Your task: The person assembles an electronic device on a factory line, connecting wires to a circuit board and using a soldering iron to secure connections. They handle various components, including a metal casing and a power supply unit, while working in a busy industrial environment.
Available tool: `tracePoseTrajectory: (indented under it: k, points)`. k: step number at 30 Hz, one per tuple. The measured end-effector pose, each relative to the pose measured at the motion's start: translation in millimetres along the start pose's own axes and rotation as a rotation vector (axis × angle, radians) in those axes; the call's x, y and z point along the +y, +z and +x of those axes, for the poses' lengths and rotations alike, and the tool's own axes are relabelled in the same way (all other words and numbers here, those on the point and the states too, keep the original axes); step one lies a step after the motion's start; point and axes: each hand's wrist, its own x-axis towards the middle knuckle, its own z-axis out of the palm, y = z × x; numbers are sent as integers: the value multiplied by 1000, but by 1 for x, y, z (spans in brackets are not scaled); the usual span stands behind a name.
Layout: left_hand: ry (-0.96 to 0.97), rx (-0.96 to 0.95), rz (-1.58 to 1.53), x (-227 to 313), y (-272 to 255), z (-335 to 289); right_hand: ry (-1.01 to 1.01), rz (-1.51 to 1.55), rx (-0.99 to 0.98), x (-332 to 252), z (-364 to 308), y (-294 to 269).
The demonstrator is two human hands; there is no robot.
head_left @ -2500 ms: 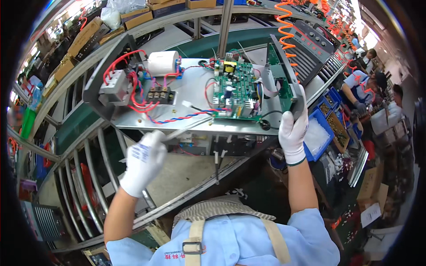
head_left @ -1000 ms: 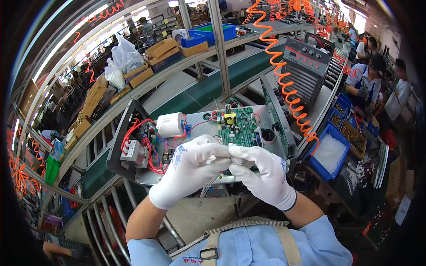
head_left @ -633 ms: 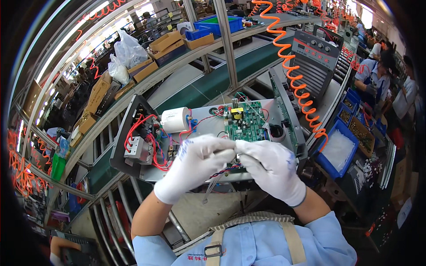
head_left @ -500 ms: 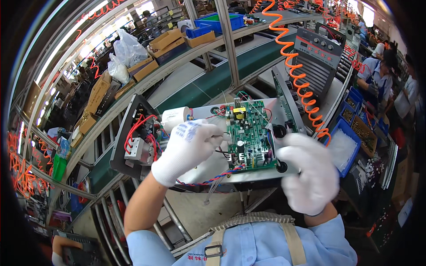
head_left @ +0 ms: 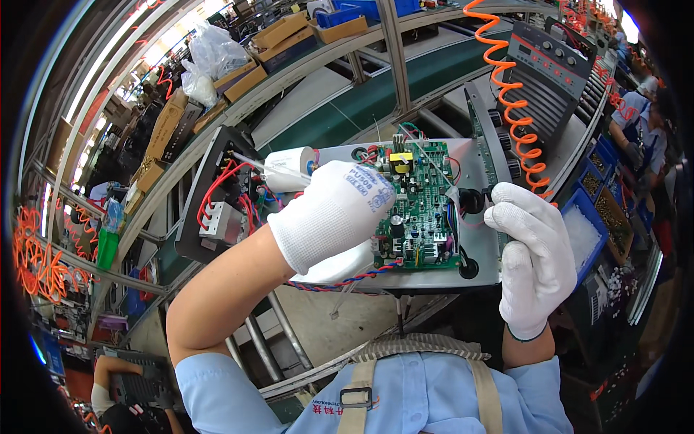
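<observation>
An opened metal chassis (head_left: 481, 271) lies in front of me with a green circuit board (head_left: 423, 210) in it. My left hand (head_left: 343, 199), in a white glove, is over the board's left edge with its fingers curled under; what they grip is hidden. A pale thin strip (head_left: 271, 169) runs left from near this hand, across a white cylindrical capacitor (head_left: 289, 163). My right hand (head_left: 535, 249), also gloved, is raised beside the knobbed front panel (head_left: 486, 137). Its thumb and fingers are apart and nothing shows between them. Black round grommets (head_left: 472, 201) sit at the board's right.
A black end panel (head_left: 217, 195) with red wires stands at the left. An orange coiled hose (head_left: 513, 87) hangs at the right, before another finished-looking unit (head_left: 546, 76). Blue bins (head_left: 578, 228) are farther right; cardboard boxes (head_left: 282, 32) line the shelf behind.
My left hand has moved right and up over the board, its fingers now hidden. My right hand has moved right, away from the board, its fingers extended. The whole view has shifted slightly.
</observation>
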Motion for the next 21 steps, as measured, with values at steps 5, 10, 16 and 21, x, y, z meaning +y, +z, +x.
tracePoseTrajectory:
  k: [5,10,16,21]
  points:
    - [70,42,-56,-3,1,11,-39,-11,29,4,-2,2]
    - [63,74,-109,-2,7,14,6,-9,81,1,-2,8]
    - [-284,603,-332,4,22,-52,-90,-111,114,-2,-6,16]
    - [-669,366,-769,81,36,-173,-187,44,-121,-31,-77,-8]
